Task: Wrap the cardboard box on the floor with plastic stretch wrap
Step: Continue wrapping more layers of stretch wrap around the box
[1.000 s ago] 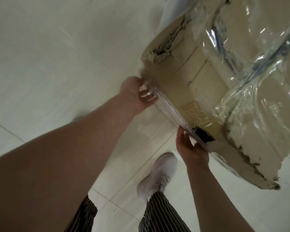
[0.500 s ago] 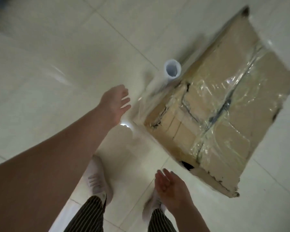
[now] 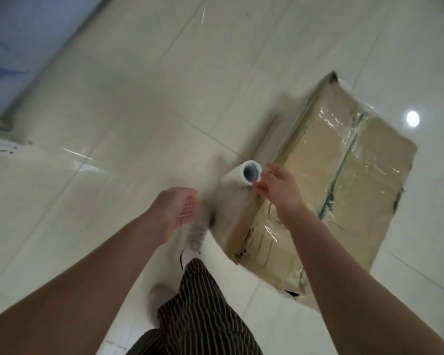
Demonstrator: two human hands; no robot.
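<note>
The right hand [image 3: 280, 193] has risen beside the white tubular stretch-wrap roll [image 3: 239, 179] at frame centre, fingers spread; left hand [image 3: 176, 213] loosely curled, empty. Torn, film-glossed cardboard box [image 3: 356, 180] lies centre-right.

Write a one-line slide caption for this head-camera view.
Open right hand close to the stretch wrap roll beside the partly wrapped cardboard box; left hand open.
</note>
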